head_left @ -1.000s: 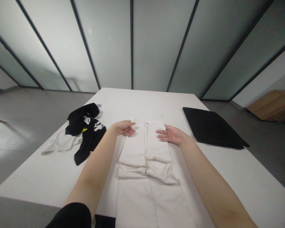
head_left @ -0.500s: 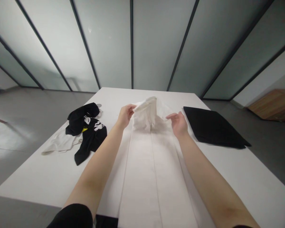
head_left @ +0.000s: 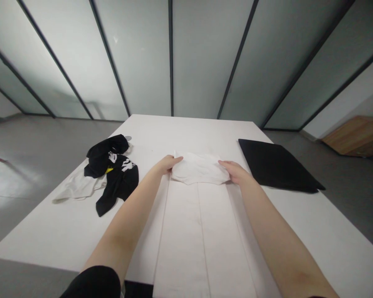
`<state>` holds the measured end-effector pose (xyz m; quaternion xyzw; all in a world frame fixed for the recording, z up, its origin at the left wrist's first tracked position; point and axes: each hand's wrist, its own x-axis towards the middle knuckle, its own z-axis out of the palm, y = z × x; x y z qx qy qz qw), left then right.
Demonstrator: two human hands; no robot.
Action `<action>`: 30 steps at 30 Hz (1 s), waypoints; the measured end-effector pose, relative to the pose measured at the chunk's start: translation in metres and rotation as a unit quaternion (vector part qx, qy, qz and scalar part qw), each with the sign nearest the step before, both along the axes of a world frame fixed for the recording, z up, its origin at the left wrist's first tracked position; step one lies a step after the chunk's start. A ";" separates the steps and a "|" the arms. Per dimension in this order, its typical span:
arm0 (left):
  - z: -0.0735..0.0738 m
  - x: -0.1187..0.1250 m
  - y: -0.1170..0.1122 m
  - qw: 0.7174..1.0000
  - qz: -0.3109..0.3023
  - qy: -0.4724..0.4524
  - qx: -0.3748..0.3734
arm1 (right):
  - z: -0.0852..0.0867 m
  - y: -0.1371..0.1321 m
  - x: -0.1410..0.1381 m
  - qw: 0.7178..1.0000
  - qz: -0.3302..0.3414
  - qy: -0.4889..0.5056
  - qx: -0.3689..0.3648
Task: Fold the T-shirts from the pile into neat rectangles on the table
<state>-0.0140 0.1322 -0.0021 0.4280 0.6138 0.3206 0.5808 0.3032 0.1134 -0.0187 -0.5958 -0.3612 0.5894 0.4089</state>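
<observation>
A pair of white trousers point(head_left: 183, 240) lies lengthwise on the table, its two legs side by side and running toward me past the bottom of the view. The far end is folded back over them as a short flap point(head_left: 202, 169). At the flap's left corner my left hand point(head_left: 168, 164) is closed, thumb on top of the cloth. My right hand point(head_left: 234, 170) pinches the right corner in the same way. The fingers under the fabric are partly hidden.
On the left of the white table point(head_left: 186, 132) lies a heap of black clothing point(head_left: 121, 176) with white and yellow print, over a white cloth point(head_left: 77, 186). Folded black fabric point(head_left: 276, 165) lies at the right edge. Frosted glass panels point(head_left: 202, 58) stand behind.
The far end of the trousers, raised and bunched before, now lies folded toward me as a flat flap. Both hands have come down and slightly nearer with it.
</observation>
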 end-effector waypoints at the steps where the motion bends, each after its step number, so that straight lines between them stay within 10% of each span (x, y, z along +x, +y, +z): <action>1: 0.001 -0.001 0.000 1.000 -0.008 -0.004 0.003 | 0.002 0.000 0.000 1.000 -0.010 -0.010 0.001; 10: -0.006 -0.052 -0.005 0.930 -0.321 -0.067 -0.166 | 0.005 -0.026 0.050 0.967 0.231 0.058 -0.092; 17: -0.023 -0.025 0.003 0.975 -0.164 -0.136 -0.065 | 0.002 -0.018 0.011 0.986 0.135 0.042 -0.087; 22: -0.018 -0.002 0.010 0.981 0.011 -0.177 0.076 | 0.006 -0.008 -0.023 0.989 -0.031 0.070 0.129; 26: -0.004 0.003 0.010 0.944 0.019 -0.273 0.186 | 0.014 -0.004 -0.035 0.959 -0.083 0.130 0.238; 30: 0.000 -0.009 0.010 0.945 -0.002 -0.271 0.183 | 0.016 -0.006 -0.030 0.971 -0.023 0.141 0.191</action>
